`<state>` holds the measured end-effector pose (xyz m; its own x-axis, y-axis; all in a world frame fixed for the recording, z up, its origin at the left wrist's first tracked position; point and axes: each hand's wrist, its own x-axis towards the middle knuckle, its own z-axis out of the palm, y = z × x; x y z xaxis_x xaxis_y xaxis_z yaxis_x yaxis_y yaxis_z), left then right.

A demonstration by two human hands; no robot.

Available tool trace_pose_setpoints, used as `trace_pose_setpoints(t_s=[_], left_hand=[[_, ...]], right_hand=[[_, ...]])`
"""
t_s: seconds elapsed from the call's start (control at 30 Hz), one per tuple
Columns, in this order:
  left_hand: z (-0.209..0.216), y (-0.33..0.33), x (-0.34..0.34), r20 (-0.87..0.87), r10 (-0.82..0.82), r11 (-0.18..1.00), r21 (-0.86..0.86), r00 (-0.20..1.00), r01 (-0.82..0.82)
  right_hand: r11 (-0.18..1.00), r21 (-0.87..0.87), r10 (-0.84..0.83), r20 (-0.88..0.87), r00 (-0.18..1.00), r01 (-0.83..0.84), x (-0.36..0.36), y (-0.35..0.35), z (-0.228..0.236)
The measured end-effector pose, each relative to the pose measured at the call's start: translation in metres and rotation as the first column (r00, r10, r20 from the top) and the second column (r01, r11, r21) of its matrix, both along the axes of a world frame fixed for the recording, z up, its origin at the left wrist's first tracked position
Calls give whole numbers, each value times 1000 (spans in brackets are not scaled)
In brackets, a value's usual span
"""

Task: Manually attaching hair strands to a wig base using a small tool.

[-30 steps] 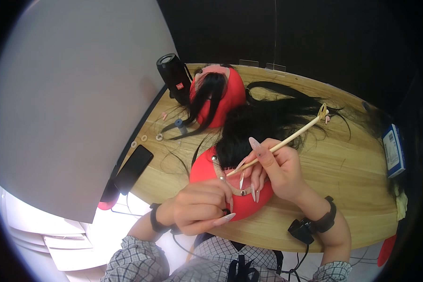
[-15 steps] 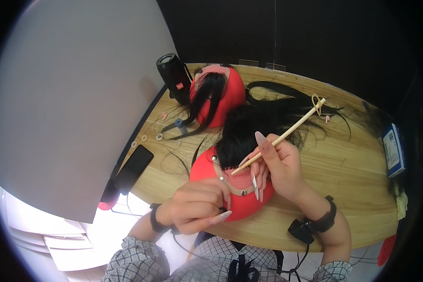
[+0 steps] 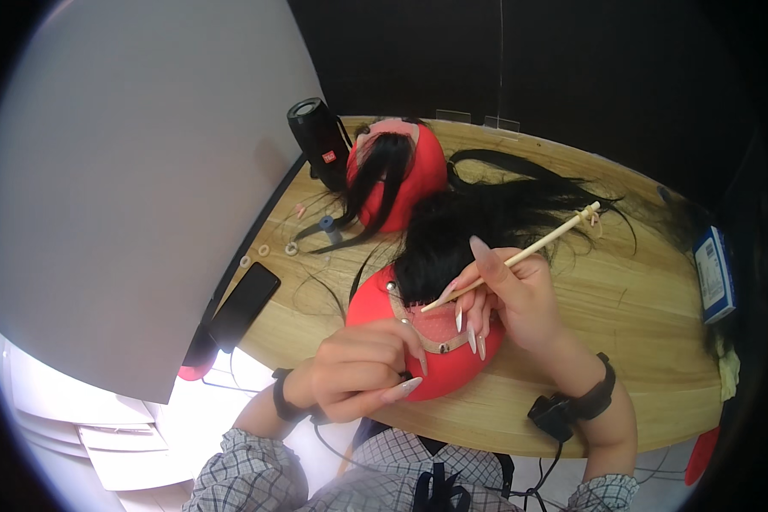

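Slanting from right of centre down-left, the pale wooden stick (image 3: 544, 241), pinched in the right hand (image 3: 520, 294), points at the pink mesh (image 3: 436, 326) on the red domed wig block (image 3: 439, 377), mid-frame; the curled left hand (image 3: 358, 371) lies lower left, its hold unclear.

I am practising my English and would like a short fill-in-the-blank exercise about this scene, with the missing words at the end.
1. The pale stick is held in the ____ hand.
2. The left hand is at the nearer round form, whose colour is ____.
3. The dark phone lies toward the ____ side of the table.
4. Counting near and far, ____ such round forms are on the table.

Missing words: right; red; left; two.
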<state>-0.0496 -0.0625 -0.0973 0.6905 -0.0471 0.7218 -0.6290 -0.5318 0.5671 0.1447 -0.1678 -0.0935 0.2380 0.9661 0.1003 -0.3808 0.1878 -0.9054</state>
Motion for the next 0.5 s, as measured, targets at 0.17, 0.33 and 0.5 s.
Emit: trace_pose_setpoints(t_s=[0.17,0.33,0.5], left_hand=[[3,1,-4,-3,0,1000,-14,1000,0],[4,4,-14,-48,102,991,-83,994,-106],[9,9,-22,58,363,920,135,930,-367]], right_hand=[[999,24,27,167,986,-32,-2,-2,7],[998,60,-5,245,969,-10,-11,-6,9],[969,234,-159,324,933,84,-19,-3,3]])
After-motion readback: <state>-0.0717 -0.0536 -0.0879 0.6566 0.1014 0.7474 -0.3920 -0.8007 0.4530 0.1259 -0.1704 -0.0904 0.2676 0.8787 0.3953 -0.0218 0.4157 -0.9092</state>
